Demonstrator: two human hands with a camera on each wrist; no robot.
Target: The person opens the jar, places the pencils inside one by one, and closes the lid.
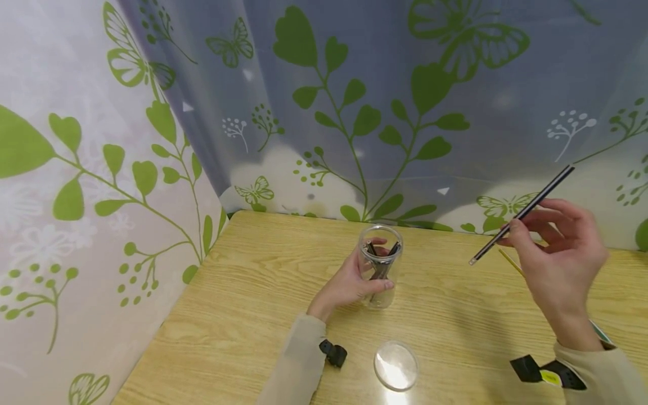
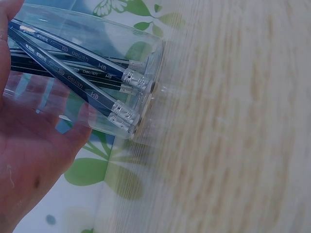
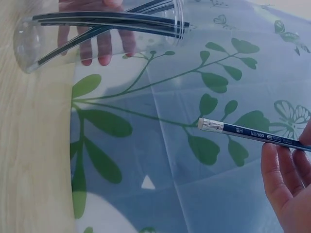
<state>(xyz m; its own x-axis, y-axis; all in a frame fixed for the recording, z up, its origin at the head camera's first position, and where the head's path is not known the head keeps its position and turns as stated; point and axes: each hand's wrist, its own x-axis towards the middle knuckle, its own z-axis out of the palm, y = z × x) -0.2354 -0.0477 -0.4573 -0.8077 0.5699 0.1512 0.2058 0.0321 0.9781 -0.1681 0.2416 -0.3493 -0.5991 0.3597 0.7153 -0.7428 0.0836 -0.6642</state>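
My left hand is wrapped round a clear jar that stands upright on the table. Several dark pencils lean inside it, and in the left wrist view their metal-banded eraser ends rest at the jar's bottom. To the right, raised above the tabletop, my right hand pinches another dark pencil between thumb and fingers. This pencil is tilted, its eraser end pointing down and left towards the jar; "HB" shows on its side in the right wrist view. A gap separates it from the jar.
A round clear lid lies on the wooden table in front of the jar. Behind the right hand lies a thin yellow stick, partly hidden. Something green shows beside the right wrist. A leaf-patterned curtain hangs along the back edge.
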